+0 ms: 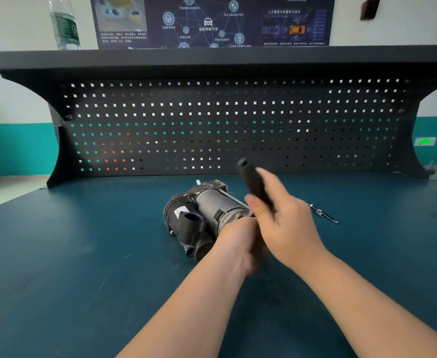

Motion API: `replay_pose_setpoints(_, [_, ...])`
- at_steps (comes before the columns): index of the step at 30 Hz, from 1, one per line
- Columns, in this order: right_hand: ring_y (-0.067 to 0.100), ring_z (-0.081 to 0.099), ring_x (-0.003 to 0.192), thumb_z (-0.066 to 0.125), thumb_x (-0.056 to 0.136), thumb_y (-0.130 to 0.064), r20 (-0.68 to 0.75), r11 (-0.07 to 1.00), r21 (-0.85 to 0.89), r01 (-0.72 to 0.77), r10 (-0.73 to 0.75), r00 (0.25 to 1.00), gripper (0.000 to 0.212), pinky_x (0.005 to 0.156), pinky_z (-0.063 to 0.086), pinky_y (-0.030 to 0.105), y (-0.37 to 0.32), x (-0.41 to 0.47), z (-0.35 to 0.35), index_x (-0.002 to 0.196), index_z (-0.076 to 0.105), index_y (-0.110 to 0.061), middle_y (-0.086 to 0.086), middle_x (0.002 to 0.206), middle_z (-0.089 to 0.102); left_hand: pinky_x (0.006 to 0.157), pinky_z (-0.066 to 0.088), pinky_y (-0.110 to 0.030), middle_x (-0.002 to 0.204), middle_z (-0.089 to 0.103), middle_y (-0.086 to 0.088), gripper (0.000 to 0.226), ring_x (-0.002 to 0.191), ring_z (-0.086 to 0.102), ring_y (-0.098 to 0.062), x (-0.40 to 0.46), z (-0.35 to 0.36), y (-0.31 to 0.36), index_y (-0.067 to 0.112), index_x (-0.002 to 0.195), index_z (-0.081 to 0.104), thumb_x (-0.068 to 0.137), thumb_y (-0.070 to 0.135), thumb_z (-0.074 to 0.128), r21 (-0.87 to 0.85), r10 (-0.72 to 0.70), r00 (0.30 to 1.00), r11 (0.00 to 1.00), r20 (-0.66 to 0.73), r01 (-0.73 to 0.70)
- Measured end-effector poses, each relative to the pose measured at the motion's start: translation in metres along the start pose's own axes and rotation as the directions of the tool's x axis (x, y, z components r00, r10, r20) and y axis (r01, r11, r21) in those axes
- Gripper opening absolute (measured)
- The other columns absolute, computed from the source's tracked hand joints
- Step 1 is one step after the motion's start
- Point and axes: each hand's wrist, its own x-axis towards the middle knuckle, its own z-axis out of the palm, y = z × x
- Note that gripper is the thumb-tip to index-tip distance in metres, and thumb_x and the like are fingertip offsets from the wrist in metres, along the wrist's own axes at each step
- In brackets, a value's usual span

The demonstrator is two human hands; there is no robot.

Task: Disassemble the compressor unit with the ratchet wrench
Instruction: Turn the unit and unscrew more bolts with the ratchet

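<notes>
Both forearms reach in from 6 o'clock, bare, crossing the dark teal desk (57, 254) toward its middle. Desk fills the lower half of the view; black pegboard back panel (238, 120) stands along its far edge at 12 o'clock, with a black shelf (212, 56) on top. Dark poster (212, 19) with diagrams hangs on the wall above the shelf. Clear plastic water bottle (65, 24) with a green label stands on the shelf at about 11 o'clock.

Compressor unit (201, 215) lies on its side near the desk centre, just left of the hands: black housing and ports toward 7 o'clock, grey metal cylinder toward 1 o'clock, long thin rod running along its far side.

Right hand (287, 223) is raised over the near right end of the unit, grip closed round the black handle of the ratchet wrench (252, 180). Handle tilts up and away toward 11 o'clock; thumb lies along its left side. Wrench head is hidden behind the hands.

Left hand (240, 239) sits below and left of the right, touching it, fingers curled in against the unit's near end. Cannot tell what, if anything, its grip holds; the right hand covers it.

Small metal bolt or bit piece (323, 214) lies loose on the desk at 3 o'clock from the unit, well apart from the hands.
</notes>
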Motion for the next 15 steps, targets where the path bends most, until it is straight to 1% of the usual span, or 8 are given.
replay_pose_setpoints(3, [0.004,0.045,0.050,0.047,0.096,-0.031,-0.215,0.831,0.448,-0.328,0.457,0.863,0.011,0.048,0.038,0.020,0.009,0.008,-0.001,0.105,0.053,-0.031,-0.015,0.058,0.051,0.054,0.053,-0.022,0.056,0.064,-0.004,0.019,0.054,0.061,-0.013,0.003,0.003,0.001,0.005,0.078,0.058,0.093,0.003,0.047,-0.010,-0.030,0.999,0.999,-0.033,0.030])
replay_pose_setpoints(4, [0.003,0.041,0.042,0.045,0.099,-0.029,-0.219,0.647,0.631,-0.428,0.677,0.702,0.008,0.041,0.034,0.019,0.017,0.011,-0.004,0.099,0.054,-0.028,-0.011,0.058,0.048,0.053,0.054,-0.025,0.055,0.063,-0.006,0.016,0.056,0.061,-0.015,0.003,0.004,0.001,0.004,0.078,0.057,0.093,0.002,0.050,-0.023,-0.032,0.998,0.999,-0.050,0.031])
replay_pose_setpoints(6, [0.003,0.031,0.027,0.042,0.102,-0.028,0.040,0.090,0.901,-0.424,0.957,0.288,0.016,0.030,0.023,0.014,0.027,0.012,-0.008,0.090,0.049,-0.020,-0.001,0.062,0.043,0.055,0.054,-0.027,0.058,0.063,-0.009,0.013,0.061,0.060,-0.018,0.003,0.006,-0.001,0.002,0.079,0.055,0.092,0.001,0.052,-0.043,-0.029,0.998,0.999,-0.064,0.027])
replay_pose_setpoints(8, [0.004,0.026,0.022,0.039,0.102,-0.026,0.228,-0.182,0.923,-0.339,0.969,0.099,0.021,0.028,0.018,0.012,0.032,0.009,-0.008,0.083,0.044,-0.017,0.000,0.064,0.041,0.056,0.054,-0.026,0.063,0.063,-0.010,0.013,0.062,0.060,-0.019,0.004,0.006,-0.002,0.003,0.079,0.055,0.092,0.001,0.053,-0.044,-0.020,0.997,0.999,-0.070,0.017])
replay_pose_setpoints(9, [0.004,0.027,0.023,0.039,0.102,-0.026,0.216,-0.158,0.920,-0.359,0.968,0.126,0.021,0.028,0.019,0.012,0.032,0.008,-0.007,0.085,0.045,-0.016,0.000,0.065,0.041,0.057,0.054,-0.027,0.064,0.063,-0.010,0.013,0.063,0.060,-0.019,0.005,0.005,-0.003,0.003,0.079,0.056,0.092,0.002,0.053,-0.038,-0.014,0.997,0.999,-0.078,0.011])
replay_pose_setpoints(11, [0.002,0.035,0.033,0.041,0.102,-0.028,-0.008,0.209,0.866,-0.454,0.914,0.405,0.019,0.032,0.026,0.014,0.030,0.013,-0.007,0.101,0.052,-0.013,-0.002,0.063,0.044,0.064,0.053,-0.028,0.070,0.065,-0.010,0.011,0.065,0.060,-0.019,0.006,0.005,-0.004,0.004,0.081,0.058,0.091,0.004,0.055,-0.023,0.001,0.997,1.000,-0.079,-0.002])
replay_pose_setpoints(13, [0.002,0.043,0.046,0.044,0.099,-0.030,-0.170,0.742,0.545,-0.390,0.553,0.815,0.024,0.044,0.036,0.016,0.019,0.016,-0.010,0.117,0.052,-0.018,-0.011,0.060,0.047,0.069,0.053,-0.028,0.078,0.066,-0.010,0.008,0.069,0.062,-0.018,0.006,0.005,-0.006,0.006,0.085,0.061,0.091,0.008,0.055,-0.010,0.020,0.998,1.000,-0.064,-0.021])
replay_pose_setpoints(15, [0.001,0.047,0.058,0.044,0.094,-0.039,-0.020,0.973,0.181,-0.145,0.151,0.988,0.035,0.058,0.041,0.015,0.013,0.009,-0.009,0.127,0.046,-0.029,-0.022,0.064,0.050,0.077,0.053,-0.026,0.081,0.067,-0.008,0.016,0.073,0.063,-0.017,0.006,0.004,-0.007,0.008,0.084,0.063,0.093,0.008,0.050,-0.031,0.024,1.000,0.999,-0.019,-0.025])
